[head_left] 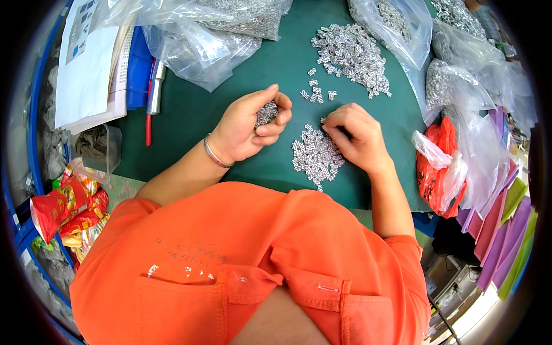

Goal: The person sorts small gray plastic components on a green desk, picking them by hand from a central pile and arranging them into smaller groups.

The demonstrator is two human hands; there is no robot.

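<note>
My left hand (253,123) is raised over the green tabletop, its fingers curled round a clump of small silver metal pieces (266,114). A bangle circles that wrist. My right hand (357,137) rests at the edge of a near pile of the same silver pieces (315,156), thumb and fingertips pinched together. What lies between those fingertips is too small to make out. Several loose pieces (314,92) are scattered just beyond my hands, and a larger heap (353,57) spreads farther back.
Clear plastic bags of metal pieces (213,34) lie at the back, more at the far right. Papers (92,63), a red pen (149,126) and a silver marker-like tube (156,92) sit at left. A red plastic bag (440,167) hangs by the right edge.
</note>
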